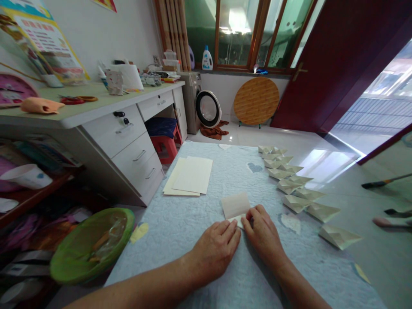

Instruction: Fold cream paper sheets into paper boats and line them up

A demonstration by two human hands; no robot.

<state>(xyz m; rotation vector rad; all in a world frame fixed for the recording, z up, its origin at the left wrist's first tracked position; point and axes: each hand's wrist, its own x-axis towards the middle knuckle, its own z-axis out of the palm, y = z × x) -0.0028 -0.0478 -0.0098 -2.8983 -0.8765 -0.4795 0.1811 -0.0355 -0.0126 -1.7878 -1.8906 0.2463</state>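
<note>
The half-folded paper [236, 204] is lying on the quilted cloth [161, 249], to the right of the stack of loose sheets [193, 176] and nearer the person, squarely in front of the body where both arms are reaching it without strain. Its far panel is standing clear of the fingers, while a narrower folded strip is showing along the near side, and that strip is where the hands are meeting. The left hand [217, 249] is keeping its fingers close together and curled, their tips resting on the strip, probably so that the paper is not sliding; whether its hidden thumb is pinching or the fingers are merely pressing, I cannot tell. The right hand [265, 229] is bunching thumb and fingers at the strip's right end, apparently pinching the edge, as if to be controlling the fold there. The stack is sitting slightly fanned, its overlapping edges probably making single sheets easier to lift. Well to the right of the stack, folded paper boats [298, 202] are standing in rough rows along the cloth's side, which is leaving the middle free for handwork. Left of the stack and nearer the person, a green basket [67, 244] is standing beside the table; beyond the stack, a washing machine [192, 103] is showing its door swung open.
</note>
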